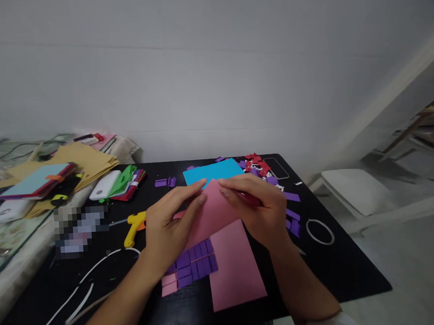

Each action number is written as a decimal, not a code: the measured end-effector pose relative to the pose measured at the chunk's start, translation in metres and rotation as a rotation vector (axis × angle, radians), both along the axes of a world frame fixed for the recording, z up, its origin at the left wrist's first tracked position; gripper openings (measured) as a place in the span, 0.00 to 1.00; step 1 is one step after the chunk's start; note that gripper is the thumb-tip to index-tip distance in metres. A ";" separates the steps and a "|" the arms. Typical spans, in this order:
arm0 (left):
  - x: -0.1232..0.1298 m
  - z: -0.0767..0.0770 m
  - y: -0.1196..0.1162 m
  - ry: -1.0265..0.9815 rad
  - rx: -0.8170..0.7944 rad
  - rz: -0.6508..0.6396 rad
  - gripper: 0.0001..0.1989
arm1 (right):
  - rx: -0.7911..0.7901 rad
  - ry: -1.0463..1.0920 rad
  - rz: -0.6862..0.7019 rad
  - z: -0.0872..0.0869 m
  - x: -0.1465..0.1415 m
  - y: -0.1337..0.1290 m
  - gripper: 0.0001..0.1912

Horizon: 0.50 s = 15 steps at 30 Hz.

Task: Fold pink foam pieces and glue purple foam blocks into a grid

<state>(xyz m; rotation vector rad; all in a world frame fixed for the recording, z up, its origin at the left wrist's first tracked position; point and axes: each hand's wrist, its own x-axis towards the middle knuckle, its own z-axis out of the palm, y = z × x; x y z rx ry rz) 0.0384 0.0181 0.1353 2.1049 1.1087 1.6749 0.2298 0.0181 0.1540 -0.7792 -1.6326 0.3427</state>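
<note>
Above the black table, a pink paper sheet (213,209) is pinched between thumb and fingers of my left hand (174,214) and my right hand (261,206), near its upper edge. Under it on the table lies a second pink sheet (238,269). Rows of small purple paper pieces (195,263) with a few pink ones lie below my left hand. A bright blue sheet (217,171) rests just beyond my fingertips. Something red (250,198) shows partly behind my right hand; most of it is hidden.
A yellow glue gun (133,229) with a white cord lies at left. Red, white and purple scraps (256,166) are heaped at the back right, near a white ring (320,232). Green and red paper bundles (128,182) stand back left. A white stool (345,191) is beyond the right edge.
</note>
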 end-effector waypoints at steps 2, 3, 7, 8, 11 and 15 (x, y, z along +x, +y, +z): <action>0.002 -0.001 -0.001 -0.013 0.023 -0.011 0.15 | -0.003 0.005 -0.008 0.000 0.000 0.000 0.12; 0.003 -0.001 -0.001 -0.017 0.031 -0.020 0.15 | -0.007 0.007 -0.008 0.001 0.000 0.000 0.11; 0.004 -0.001 -0.003 -0.049 0.027 -0.027 0.17 | -0.031 0.009 -0.007 0.002 0.000 -0.001 0.11; 0.004 -0.001 -0.004 -0.057 0.029 -0.022 0.17 | -0.035 0.007 -0.009 0.002 0.000 -0.001 0.10; 0.005 -0.001 -0.005 -0.077 0.044 -0.013 0.17 | -0.038 0.016 -0.012 0.001 -0.001 0.000 0.10; 0.007 -0.001 -0.005 -0.087 0.048 -0.017 0.19 | -0.046 0.036 0.007 0.001 -0.002 0.000 0.11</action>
